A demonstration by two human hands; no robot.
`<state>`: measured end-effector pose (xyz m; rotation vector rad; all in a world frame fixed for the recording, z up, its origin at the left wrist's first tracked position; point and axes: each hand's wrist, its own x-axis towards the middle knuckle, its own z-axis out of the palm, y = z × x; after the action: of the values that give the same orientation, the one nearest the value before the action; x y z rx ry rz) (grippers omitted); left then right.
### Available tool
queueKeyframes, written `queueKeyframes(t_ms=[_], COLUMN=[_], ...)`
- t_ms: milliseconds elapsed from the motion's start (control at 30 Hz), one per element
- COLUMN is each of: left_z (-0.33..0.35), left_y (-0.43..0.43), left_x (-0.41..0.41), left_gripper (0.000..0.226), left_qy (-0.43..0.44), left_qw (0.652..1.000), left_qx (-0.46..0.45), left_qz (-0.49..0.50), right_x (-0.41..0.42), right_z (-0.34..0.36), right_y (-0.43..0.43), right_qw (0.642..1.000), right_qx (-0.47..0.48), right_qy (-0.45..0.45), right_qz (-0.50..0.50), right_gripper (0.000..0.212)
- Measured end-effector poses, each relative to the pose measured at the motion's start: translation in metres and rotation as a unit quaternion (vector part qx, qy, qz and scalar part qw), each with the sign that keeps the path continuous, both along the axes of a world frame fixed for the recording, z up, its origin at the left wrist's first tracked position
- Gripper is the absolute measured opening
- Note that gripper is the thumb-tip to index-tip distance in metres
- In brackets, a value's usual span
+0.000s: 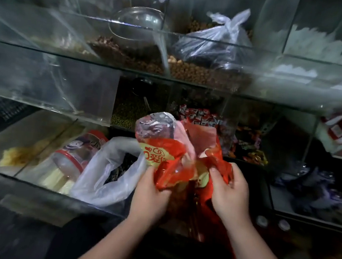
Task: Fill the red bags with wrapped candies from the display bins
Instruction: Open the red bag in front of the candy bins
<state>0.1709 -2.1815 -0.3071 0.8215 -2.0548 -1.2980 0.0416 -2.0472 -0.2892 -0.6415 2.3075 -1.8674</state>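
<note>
I see the red bag point(163, 159) held up at frame centre. It is crumpled and glossy, its gold label faces me, and silvery lining shows at its top toward 12 o'clock. Red-and-white wrapped candies point(198, 116) lie in the display bin point(229, 109) behind it at 1 o'clock, and mixed-colour candies point(251, 151) lie at 3 o'clock.

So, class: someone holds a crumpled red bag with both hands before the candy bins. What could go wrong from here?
The left grip and right grip both pinch the red bag; its thin film may tear if pulled apart.
With neither free, reaching for the wrapped candies may let the mouth collapse.
The open white bag beside it could catch stray candies.
</note>
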Motion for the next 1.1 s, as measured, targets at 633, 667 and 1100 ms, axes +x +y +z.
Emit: queueKeyframes(t_ms=[633,667,1100], left_z=[0.002,0.006,-0.015], left_y=[0.012,0.012,-0.073], left_x=[0.013,0.018,0.091], left_gripper=[0.031,0.029,0.038], left_qy=[0.134,0.155,0.104], left_qw=[0.984,0.981,0.958], left_qx=[0.025,0.015,0.090], left_qz=[0.112,0.119,0.252], right_x=[0.009,0.012,0.048], right_z=[-0.018,-0.015,-0.013], right_y=[0.007,0.009,-0.060], right_qw=[0.997,0.998,0.995], right_qx=[-0.021,-0.032,0.009], right_qy=[-0.068,-0.063,-0.064], right_qz=[0.002,-0.005,0.078], right_gripper=[0.021,0.017,0.015])
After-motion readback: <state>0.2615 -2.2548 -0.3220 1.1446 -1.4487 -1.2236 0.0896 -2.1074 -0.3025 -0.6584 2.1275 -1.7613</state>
